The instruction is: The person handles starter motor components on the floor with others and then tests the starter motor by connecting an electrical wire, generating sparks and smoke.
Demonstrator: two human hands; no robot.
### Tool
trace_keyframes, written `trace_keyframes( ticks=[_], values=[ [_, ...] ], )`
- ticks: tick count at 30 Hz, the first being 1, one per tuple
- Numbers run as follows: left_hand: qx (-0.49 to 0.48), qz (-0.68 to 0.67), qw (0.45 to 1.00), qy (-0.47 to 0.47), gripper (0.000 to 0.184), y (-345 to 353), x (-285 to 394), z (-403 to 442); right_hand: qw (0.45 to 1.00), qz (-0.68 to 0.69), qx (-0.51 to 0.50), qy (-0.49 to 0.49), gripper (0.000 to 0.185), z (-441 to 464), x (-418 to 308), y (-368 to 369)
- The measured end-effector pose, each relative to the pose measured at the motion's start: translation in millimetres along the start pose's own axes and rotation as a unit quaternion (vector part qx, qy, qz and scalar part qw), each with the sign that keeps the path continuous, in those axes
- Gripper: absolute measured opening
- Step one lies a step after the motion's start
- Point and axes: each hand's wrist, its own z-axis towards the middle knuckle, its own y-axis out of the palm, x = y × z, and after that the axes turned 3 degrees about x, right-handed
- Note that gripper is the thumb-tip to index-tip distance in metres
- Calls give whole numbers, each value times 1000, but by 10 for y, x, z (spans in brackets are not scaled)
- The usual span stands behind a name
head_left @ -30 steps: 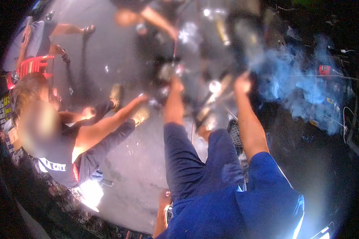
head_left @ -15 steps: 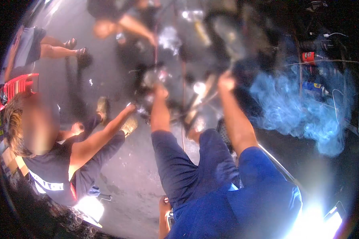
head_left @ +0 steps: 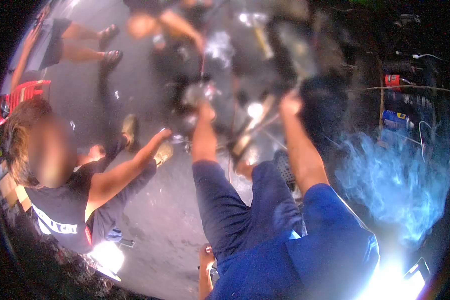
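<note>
My right hand (head_left: 290, 104) is stretched forward at the end of my blue sleeve, its fingers closed. A thin, dark shape runs past it, but blur hides what it grips. Beside it, a pale bar (head_left: 255, 125) lies at a slant, with a bright round spot (head_left: 255, 110) at its upper part. Low in view, next to my shirt, is my left hand (head_left: 206, 256), fingers curled; a small grey-white thing near its wrist is too unclear to name. My bare foot (head_left: 205, 111) rests by blurred, shiny parts.
Bluish smoke (head_left: 392, 185) hangs at right. A red can (head_left: 392, 80) and a blue can (head_left: 396, 119) lie beyond it. A person in a dark shirt (head_left: 60, 215) sits at left, arm extended; others are farther off. Bright lamps (head_left: 107, 257) glow low down.
The smoke has drifted downward and to the right. The whole view has shifted slightly, and my right hand appears a little farther right. My left hand has hardly moved.
</note>
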Motion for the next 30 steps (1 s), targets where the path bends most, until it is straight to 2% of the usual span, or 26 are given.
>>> trace_keyframes(
  ticks=[2,3,4,6,9,13,16,22,25,30],
  values=[
    [6,-4,1000,-10,19,9,24,-11,1000,8,0,24,61,140,216,332],
    [4,-15,1000,-27,19,-6,63,-14,999,11,36,-23,61,219,359,501],
    [-1,-25,999,-42,19,-3,106,12,1000,-2,10,10,62,237,333,471],
    [6,21,1000,-22,19,-2,148,29,998,30,22,51,61,182,265,408],
    [3,31,999,-16,20,-1,182,54,1000,-4,-16,-4,60,97,173,157],
    [5,52,999,-2,19,-4,164,54,999,2,-35,-19,58,28,136,78],
    [-6,6,998,-60,20,13,75,40,999,-3,-24,-46,57,60,202,135],
    [-16,41,998,-47,21,18,180,51,999,-17,-39,5,57,33,108,79],
    [-23,46,998,25,21,20,-21,121,999,-13,-42,9,57,72,124,93],
    [-18,42,998,35,23,53,-166,198,999,-7,-34,15,59,158,261,312]
  ],
)
